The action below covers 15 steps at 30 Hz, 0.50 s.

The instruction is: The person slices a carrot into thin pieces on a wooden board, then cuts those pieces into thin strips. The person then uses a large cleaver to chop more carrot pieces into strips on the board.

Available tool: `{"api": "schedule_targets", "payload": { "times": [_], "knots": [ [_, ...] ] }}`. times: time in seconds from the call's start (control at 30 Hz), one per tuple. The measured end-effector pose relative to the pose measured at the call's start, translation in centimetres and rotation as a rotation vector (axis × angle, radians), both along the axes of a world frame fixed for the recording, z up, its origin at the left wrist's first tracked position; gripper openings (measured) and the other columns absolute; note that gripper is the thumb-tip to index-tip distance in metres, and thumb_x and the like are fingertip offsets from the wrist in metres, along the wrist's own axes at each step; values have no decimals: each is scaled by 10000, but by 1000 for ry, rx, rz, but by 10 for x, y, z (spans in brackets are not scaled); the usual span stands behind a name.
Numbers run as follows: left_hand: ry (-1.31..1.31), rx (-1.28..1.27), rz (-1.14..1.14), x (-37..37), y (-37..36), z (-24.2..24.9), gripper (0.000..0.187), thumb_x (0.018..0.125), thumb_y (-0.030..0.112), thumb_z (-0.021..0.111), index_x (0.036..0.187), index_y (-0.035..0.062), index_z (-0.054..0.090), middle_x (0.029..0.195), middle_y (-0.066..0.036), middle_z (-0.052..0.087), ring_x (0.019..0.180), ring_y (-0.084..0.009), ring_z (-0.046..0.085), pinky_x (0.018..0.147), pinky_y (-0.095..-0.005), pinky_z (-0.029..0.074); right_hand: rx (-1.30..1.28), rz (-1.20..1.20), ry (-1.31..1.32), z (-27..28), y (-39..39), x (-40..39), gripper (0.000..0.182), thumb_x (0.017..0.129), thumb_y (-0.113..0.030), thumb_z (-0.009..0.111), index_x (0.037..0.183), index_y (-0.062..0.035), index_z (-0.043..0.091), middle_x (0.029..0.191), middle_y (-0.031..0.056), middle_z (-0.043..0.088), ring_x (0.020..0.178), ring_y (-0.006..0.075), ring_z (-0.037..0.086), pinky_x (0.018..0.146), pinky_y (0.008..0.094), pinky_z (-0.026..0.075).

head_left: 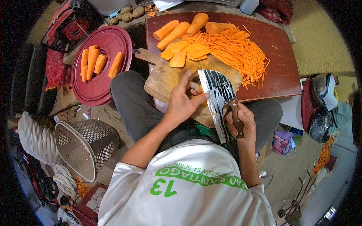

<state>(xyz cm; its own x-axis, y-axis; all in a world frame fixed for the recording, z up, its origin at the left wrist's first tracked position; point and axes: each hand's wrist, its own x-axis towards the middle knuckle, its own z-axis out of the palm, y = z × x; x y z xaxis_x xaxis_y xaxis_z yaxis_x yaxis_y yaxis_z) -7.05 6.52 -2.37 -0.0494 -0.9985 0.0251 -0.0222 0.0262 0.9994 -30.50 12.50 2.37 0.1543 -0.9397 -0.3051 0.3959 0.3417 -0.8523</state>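
My right hand [243, 122] is wrapped around the brown wooden handle of a cleaver [217, 94]. The wide blade tilts above a wooden chopping board [164, 77], its marked flat side facing up. Beside the blade's left edge is my left hand [184, 100], thumb reaching to the metal and fingers spread apart from it. A bit of orange carrot [200, 89] shows between those fingertips and the blade; most of it is hidden. Carrot slices [178, 59] lie at the board's far edge, next to a heap of carrot strips [241, 52].
Whole peeled carrots [197, 23] lie along the far side of the dark red table [279, 71]. More peeled carrots [93, 62] rest on a round red lid [107, 37] at the left. A perforated basket [90, 141] lies tipped on the floor. Potatoes [127, 17] sit beyond.
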Motion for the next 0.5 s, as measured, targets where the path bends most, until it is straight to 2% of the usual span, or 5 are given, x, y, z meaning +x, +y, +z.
{"api": "schedule_targets", "payload": {
  "times": [0.1,0.2,0.3,0.4,0.5],
  "knots": [
    [133,82,49,0,-2,6,658,901,28,850,1482,-53,553,942,-10,669,841,-91,575,777,-254,509,15,7,-6,-1,2,-1,545,1037,-424,675,1302,51,650,744,44,662,436,66,478,377,223,344],
    [125,117,-12,12,-5,-7,456,990,63,798,1413,6,638,976,-13,703,848,-77,624,768,-229,516,27,7,1,-5,3,-3,553,1029,-424,682,1315,49,655,747,44,666,439,64,483,377,222,348],
    [-16,151,-20,23,-2,-9,352,968,58,802,1306,23,708,960,-41,706,872,-136,657,814,-275,537,40,-14,29,-3,3,-1,556,1022,-425,687,1325,41,659,748,39,667,445,60,485,381,218,347],
    [-330,-273,-136,33,-6,-1,383,912,61,817,1282,35,722,1057,-120,701,983,-251,683,897,-352,548,44,-36,57,-1,4,0,563,1015,-431,693,1332,33,664,750,33,666,453,54,487,390,212,345],
    [-462,-340,-220,34,-2,10,468,847,107,840,1293,40,718,1210,-191,658,1139,-365,630,1007,-435,518,35,-47,106,-2,4,-2,570,1008,-440,703,1333,27,674,753,28,666,461,52,489,400,211,341]
  ]
}}
